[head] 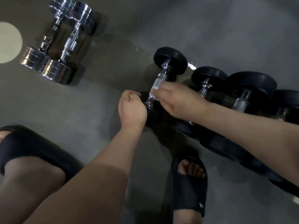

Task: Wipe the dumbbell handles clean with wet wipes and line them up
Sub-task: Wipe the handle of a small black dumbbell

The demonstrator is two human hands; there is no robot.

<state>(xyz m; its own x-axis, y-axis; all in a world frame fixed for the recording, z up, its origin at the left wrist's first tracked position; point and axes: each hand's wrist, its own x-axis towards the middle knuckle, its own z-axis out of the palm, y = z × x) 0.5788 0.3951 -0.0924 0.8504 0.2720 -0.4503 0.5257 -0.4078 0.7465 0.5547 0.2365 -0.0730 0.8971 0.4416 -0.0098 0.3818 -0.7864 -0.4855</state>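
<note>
Fingers [162, 90] of the right hand [178, 102] pinch a wet wipe [154, 86] round the black dumbbell [170, 57] handle, frame centre; left hand [131, 109] curls at its near head, grip unclear; floor [90, 101] open leftward

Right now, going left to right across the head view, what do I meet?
Pale round patch, chrome dumbbell pair, left hand, black dumbbell gripped by right hand with wet wipe, row of other black dumbbells.

No words, numbers or brand names can be read anywhere. The only mark is a small white emblem [200, 205] on the strap of the black slipper [189, 188], too small to make out.
</note>
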